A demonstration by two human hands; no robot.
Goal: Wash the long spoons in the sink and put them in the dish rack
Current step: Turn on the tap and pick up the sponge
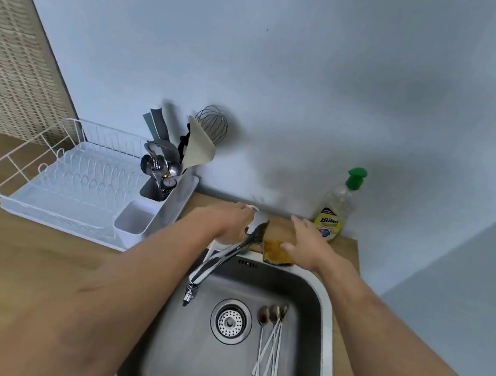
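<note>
Three long steel spoons [270, 344] lie side by side on the floor of the steel sink [324, 300], right of the drain, bowls pointing away from me. My left hand [231, 221] rests on the lever of the chrome faucet [219, 259] behind the sink. My right hand [308, 243] lies flat, fingers spread, its thumb touching a yellow-brown sponge [275, 252] on the sink's back rim. The white wire dish rack [75, 183] stands on the counter to the left.
The rack's cutlery holder [161, 174] holds spoons, a spatula and a whisk. A dish soap bottle [339, 205] with a green cap stands by the wall behind my right hand. Wooden counter [16, 265] surrounds the sink. No water runs from the spout.
</note>
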